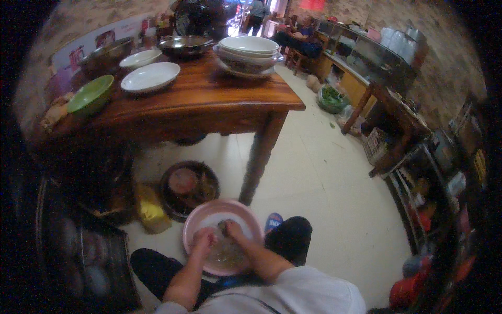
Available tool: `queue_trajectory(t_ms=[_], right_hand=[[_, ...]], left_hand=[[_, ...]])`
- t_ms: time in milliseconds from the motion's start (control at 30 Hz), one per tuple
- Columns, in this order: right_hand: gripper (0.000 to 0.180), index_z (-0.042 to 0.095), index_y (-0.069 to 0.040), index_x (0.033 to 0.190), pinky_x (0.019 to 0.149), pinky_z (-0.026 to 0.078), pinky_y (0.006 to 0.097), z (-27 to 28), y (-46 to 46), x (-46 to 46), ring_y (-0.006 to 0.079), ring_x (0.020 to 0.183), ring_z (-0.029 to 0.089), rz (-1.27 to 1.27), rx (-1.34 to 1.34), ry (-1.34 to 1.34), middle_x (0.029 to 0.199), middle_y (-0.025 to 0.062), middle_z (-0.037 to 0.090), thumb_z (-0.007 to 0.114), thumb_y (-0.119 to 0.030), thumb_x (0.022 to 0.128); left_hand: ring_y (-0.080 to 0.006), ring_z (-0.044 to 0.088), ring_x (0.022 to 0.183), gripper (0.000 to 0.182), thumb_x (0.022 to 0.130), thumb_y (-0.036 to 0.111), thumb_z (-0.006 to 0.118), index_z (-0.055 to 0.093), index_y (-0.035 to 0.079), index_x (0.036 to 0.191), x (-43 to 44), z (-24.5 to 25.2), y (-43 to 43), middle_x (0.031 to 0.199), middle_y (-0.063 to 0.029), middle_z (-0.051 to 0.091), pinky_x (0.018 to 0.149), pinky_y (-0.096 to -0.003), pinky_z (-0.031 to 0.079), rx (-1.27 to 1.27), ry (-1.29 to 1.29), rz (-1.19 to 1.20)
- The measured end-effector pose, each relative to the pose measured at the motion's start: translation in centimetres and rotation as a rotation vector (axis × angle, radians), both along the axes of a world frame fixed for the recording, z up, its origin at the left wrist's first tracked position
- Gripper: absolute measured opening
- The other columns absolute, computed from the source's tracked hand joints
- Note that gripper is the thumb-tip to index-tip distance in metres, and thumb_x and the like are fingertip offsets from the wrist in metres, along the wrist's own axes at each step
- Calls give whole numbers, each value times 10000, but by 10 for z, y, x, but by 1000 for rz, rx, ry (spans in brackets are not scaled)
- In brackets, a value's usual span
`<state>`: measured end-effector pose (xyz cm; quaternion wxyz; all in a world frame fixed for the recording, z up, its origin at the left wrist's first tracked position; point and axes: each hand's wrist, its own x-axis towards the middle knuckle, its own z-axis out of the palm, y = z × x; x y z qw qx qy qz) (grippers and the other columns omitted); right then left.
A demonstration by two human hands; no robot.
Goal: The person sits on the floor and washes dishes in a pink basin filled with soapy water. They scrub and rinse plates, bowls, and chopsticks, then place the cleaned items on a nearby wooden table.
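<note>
A pink basin point(251, 222) of cloudy water stands on the floor between my knees. Over its left part is my left hand point(205, 238), fingers curled, with something small and reddish at the fingertips; whether that is an item or the fingers is unclear. My right hand point(231, 229) is over the basin's middle and grips a small dark thing point(223, 225) too blurred to name. Just beyond the basin, a dark round tub point(191, 189) holds a pinkish round object and brownish items. A yellow bag point(152, 212) lies left of the tub.
Ahead stands a wooden table point(243, 96) bearing stacked white bowls point(249, 45), white plates point(151, 77), a green bowl point(91, 94) and a metal pan point(185, 44). A basin of leafy greens point(333, 98) sits by the right counter. Shelving lines the right side. Two people are in the background.
</note>
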<state>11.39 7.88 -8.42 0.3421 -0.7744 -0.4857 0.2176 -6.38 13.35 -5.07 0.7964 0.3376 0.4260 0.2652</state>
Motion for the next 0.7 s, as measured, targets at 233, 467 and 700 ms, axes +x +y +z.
queue_trajectory(t_ms=[233, 467, 700], right_hand=[[299, 689, -12, 985, 792, 523, 501, -53, -2, 7, 352, 901, 688, 63, -327, 236, 927, 211, 703, 502, -244, 953], [245, 692, -33, 973, 730, 519, 406, -28, -10, -11, 249, 781, 618, -123, -169, 974, 892, 112, 667, 497, -177, 941], [263, 678, -31, 989, 714, 520, 405, -66, 2, -25, 237, 782, 608, -429, -5, 1244, 890, 119, 653, 467, -187, 969]], left_hand=[[-170, 613, 713, 220, 957, 244, 637, 570, 91, 1100, 8, -31, 24, 809, -30, 610, 589, -336, 522, -159, -179, 286], [-242, 604, 864, 359, 974, 405, 600, 541, 156, 1226, 1, -35, 8, 933, -49, 594, 794, -480, 535, -240, -233, 154], [-263, 577, 922, 422, 952, 448, 624, 524, 159, 1242, 7, -8, 9, 975, -56, 556, 884, -509, 508, -272, -255, 262]])
